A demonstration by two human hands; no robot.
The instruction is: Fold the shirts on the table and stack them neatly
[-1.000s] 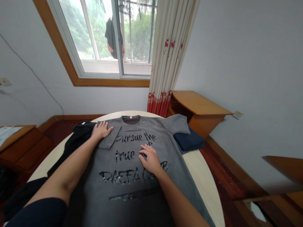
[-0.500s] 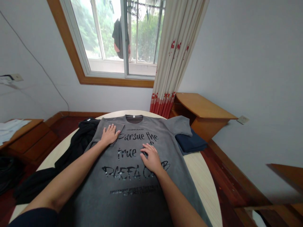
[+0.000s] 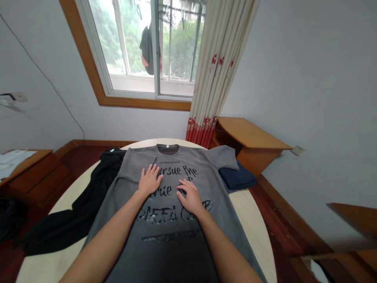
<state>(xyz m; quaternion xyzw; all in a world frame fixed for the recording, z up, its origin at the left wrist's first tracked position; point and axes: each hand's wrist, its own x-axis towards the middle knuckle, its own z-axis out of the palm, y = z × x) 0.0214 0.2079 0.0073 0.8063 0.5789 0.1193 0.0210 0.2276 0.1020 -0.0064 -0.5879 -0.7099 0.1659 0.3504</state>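
A grey T-shirt [image 3: 173, 196] with black lettering lies spread, front up, with its neckline at the far side. Its left sleeve is folded inward over the chest, while the right one sticks out sideways. My left hand [image 3: 150, 180] rests flat on the shirt near the end of the folded sleeve, fingers spread. Over the middle of the lettering is my right hand [image 3: 190, 195], palm down with fingers slightly bent and apart. Neither hand grips the cloth. My forearms cover parts of the lower shirt.
Under the shirt is a pale round table [image 3: 259, 232]. Black clothing [image 3: 85, 200] lies along its left side, and a folded navy garment [image 3: 237, 177] sits at the right under the sleeve. Beyond stand a wooden desk [image 3: 250, 131] and a curtain [image 3: 218, 67] beside the window.
My left hand has slid right and slightly nearer, from the folded sleeve toward the lettering. My right hand has barely moved. The sleeve remains folded inward.
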